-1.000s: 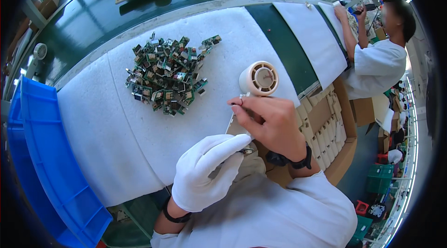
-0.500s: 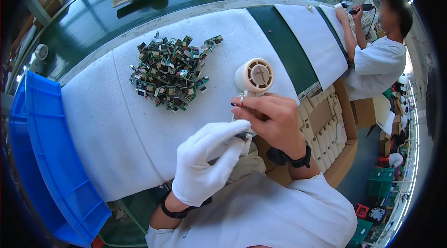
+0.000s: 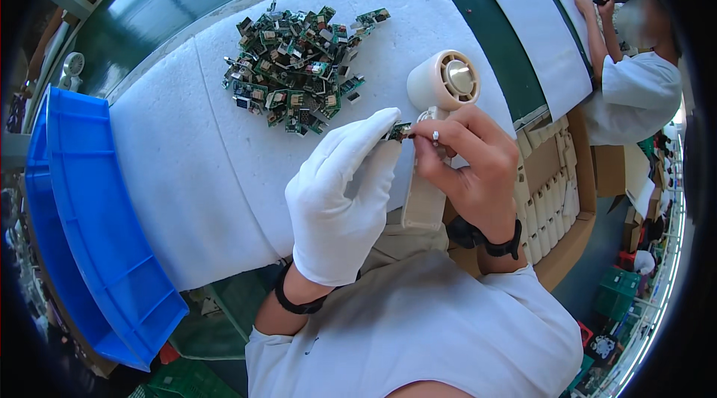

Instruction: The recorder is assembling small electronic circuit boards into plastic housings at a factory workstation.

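My left hand, in a white glove, pinches a small green circuit board between thumb and fingertips. My bare right hand, with a ring on one finger, is closed at the board's right edge. A tiny dark piece shows at its fingertips, too small to name. Under and beside the right hand lies a cream handheld fan, its round grilled head resting on the white foam sheet and its handle pointing toward me. Part of the handle is hidden by the right hand. Beyond my hands is a pile of similar circuit boards.
A blue plastic bin stands at the left. To the right, a cardboard box holds rows of cream plastic parts. A green conveyor runs along the far side. A co-worker works at the far right.
Both hands have risen farther from me. The left hand has brought the circuit board up against the right fingertips, where it shows more plainly. More of the fan handle is visible, and the view has shifted.
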`<act>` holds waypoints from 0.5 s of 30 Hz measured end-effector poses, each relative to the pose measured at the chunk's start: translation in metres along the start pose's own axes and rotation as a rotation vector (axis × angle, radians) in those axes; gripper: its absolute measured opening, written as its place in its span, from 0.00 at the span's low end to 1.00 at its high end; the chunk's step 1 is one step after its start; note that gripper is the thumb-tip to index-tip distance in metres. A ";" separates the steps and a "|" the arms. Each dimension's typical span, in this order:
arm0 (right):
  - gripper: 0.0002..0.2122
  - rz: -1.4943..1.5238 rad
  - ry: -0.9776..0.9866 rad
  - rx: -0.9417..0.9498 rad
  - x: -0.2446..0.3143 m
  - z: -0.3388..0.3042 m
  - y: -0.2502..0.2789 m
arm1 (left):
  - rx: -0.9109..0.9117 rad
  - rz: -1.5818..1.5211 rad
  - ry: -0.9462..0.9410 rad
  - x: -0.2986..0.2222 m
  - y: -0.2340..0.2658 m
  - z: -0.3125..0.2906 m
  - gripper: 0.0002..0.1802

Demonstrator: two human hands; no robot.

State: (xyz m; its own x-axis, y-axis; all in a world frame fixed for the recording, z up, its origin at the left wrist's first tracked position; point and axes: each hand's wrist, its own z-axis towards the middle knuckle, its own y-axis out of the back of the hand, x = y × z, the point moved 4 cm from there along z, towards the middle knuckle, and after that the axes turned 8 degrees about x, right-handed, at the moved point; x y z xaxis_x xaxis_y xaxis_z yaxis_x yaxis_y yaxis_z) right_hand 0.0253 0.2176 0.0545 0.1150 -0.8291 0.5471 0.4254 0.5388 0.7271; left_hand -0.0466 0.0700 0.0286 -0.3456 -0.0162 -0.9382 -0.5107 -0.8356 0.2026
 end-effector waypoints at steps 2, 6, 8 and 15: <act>0.06 0.010 0.002 -0.001 0.002 -0.001 0.001 | 0.013 0.005 0.002 0.000 0.000 -0.001 0.17; 0.06 0.024 0.010 -0.001 0.006 -0.001 0.004 | 0.032 0.000 -0.011 -0.001 0.000 -0.002 0.18; 0.06 0.023 0.001 0.000 0.006 -0.001 0.005 | 0.030 -0.018 -0.034 -0.001 0.000 -0.003 0.17; 0.07 0.007 0.061 0.015 0.004 -0.001 0.004 | 0.048 0.024 -0.086 -0.001 -0.001 -0.004 0.17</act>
State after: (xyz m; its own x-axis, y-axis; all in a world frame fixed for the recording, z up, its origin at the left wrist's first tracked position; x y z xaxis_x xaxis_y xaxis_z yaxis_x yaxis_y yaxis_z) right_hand 0.0285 0.2163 0.0592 0.1727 -0.8325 0.5265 0.4109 0.5467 0.7296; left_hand -0.0430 0.0687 0.0282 -0.4232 0.0132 -0.9059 -0.5378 -0.8083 0.2395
